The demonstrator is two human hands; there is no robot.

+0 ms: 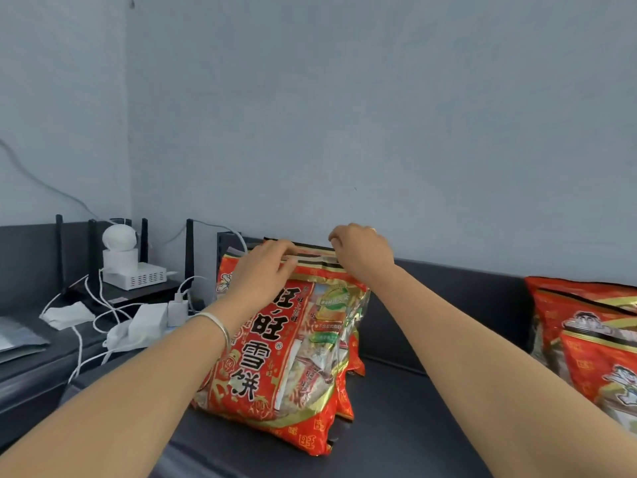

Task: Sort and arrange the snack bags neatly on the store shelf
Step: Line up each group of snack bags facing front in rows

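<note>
Upright snack bags point(275, 357), red with gold trim, stand in a tight row at the centre of the dark shelf point(413, 408), one behind another, top seams up. The front bag point(255, 367) faces the camera with large black characters; the bags behind it poke out at its right edge.

Left hand point(265, 270) is on top of the row at the left end, and its grip pinches the striped top seams with fingers curled over them. A silver bracelet point(217, 326) sits on that wrist. Right hand point(362, 253) is at the right end of the same top edge, grip closed, fingertips pinching the seam. Which bag in the row each hand holds, cannot tell. Both forearms reach in from the near side.

A second pile of snack bags point(586, 339), same red design, lies leaning at the far right of the shelf, well apart from the row.

Left side: black router point(138, 291) with upright antennas, a white box point(138, 276) on it and a round white camera point(119, 239) on top. White chargers point(151, 322) and cables point(89, 298) are tangled nearer, with a crumpled face mask point(67, 315) beside them. Pale blue wall point(379, 115) behind everything.
</note>
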